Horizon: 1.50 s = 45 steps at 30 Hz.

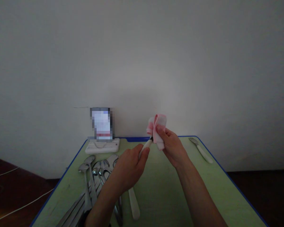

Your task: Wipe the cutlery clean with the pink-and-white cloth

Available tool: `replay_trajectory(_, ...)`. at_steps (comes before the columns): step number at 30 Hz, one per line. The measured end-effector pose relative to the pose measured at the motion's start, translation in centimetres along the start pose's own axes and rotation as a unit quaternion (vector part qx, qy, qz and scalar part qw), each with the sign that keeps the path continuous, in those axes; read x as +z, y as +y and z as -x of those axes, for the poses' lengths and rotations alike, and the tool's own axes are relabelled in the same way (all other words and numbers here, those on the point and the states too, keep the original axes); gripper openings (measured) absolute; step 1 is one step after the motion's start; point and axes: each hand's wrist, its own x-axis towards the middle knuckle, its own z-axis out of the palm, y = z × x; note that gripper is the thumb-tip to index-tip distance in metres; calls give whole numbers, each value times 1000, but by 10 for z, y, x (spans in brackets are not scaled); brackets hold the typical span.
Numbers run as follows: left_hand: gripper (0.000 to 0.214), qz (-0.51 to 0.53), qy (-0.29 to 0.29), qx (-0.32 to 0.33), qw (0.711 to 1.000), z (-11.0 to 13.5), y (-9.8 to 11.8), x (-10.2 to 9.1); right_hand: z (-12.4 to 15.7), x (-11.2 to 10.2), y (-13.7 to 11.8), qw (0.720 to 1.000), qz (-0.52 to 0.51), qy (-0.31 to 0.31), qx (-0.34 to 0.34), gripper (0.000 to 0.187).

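Note:
My left hand (134, 162) is closed around the pale handle of a utensil (145, 147), which tilts up to the right. The far end of this utensil is hidden inside a folded pink and white cloth (159, 121), so its kind does not show. My right hand (171, 143) pinches the cloth around that end, thumb on the near side. Below my left forearm lies a pile of metal spoons (86, 171) and other cutlery, partly covered by the arm. A white handle (134, 203) sticks out of the pile near my left wrist.
A fork with a white handle (204, 154) lies alone at the table's right edge. At the back left, a blurred lit screen (102, 123) stands on a white base (103, 146). The green table (163, 189) has a blue rim and stands against a grey wall.

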Motion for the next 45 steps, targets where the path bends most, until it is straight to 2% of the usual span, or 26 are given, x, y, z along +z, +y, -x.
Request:
replay_trajectory(5,37,32,26,9,999,1,2,-2,-6,-6,0,991,-72,99,-50,38)
replay_trajectory(7,37,43,48,2,998,1,2,-2,-5,-3,1,992,-82,81,-49,37)
replay_trajectory(9,36,41,57,-5,998,1,3,-1,-1,3,1,996,-85,25,-23,36)
replay_trajectory(11,33,28,56,-7,998,1,3,0,4,12,1,995,-89,-38,7,38)
replay_trajectory(14,26,7,36,-7,999,0,2,3,8,19,3,994,-78,-70,-7,34)
replay_trajectory(19,25,-35,7,3,999,-1,0,3,8,18,5,997,-55,-49,-20,27)
replay_trajectory(28,29,-120,4,58,991,9,2,-12,10,26,-3,984,-175,7,10,23)
replay_trajectory(34,32,-165,-10,70,984,10,-2,-13,4,14,-3,983,-180,31,31,25)
replay_trajectory(38,33,-119,-21,63,991,10,0,-12,4,11,-8,987,-158,11,20,31)
replay_trajectory(42,34,-31,-5,22,999,8,3,-9,8,20,-1,988,-150,-33,-3,34)
replay_trajectory(45,29,10,17,3,1000,5,2,-7,11,29,7,993,-93,-63,-21,34)
